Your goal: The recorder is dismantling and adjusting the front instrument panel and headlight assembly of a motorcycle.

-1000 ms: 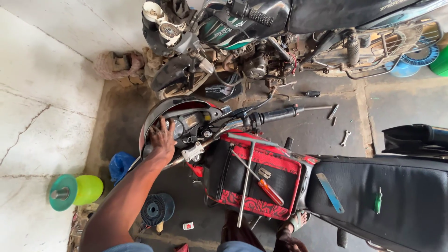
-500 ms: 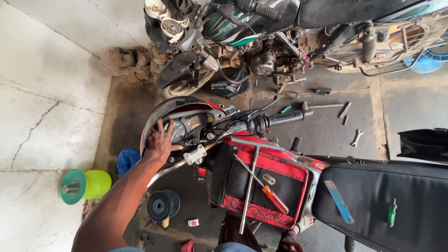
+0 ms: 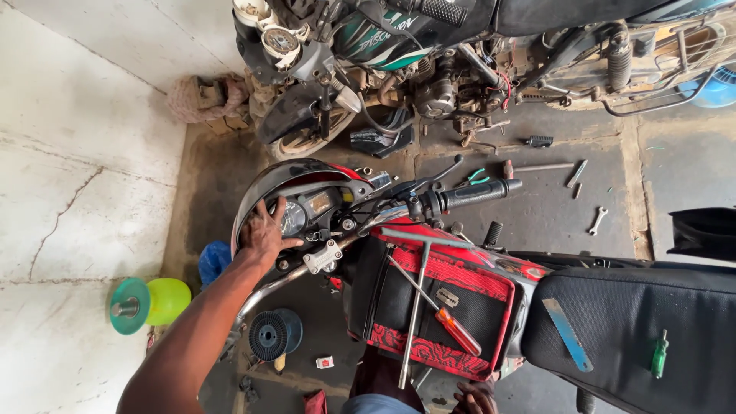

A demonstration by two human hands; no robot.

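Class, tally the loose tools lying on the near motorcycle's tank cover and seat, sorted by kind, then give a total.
T-handle wrench: 1
Screwdrivers: 2, orange-handled on the tank cover, green-handled on the seat
Blue flat blade: 1
Razor blade: 1
Total: 5
The left hand rests on the instrument cluster, holding none of these tools.

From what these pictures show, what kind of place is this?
Most likely a motorcycle repair workshop. The left hand rests on the headlight cowl of a red motorcycle, a T-handle wrench and screwdriver lie on its tank, and spanners are scattered on the concrete floor beside another, partly stripped motorcycle.
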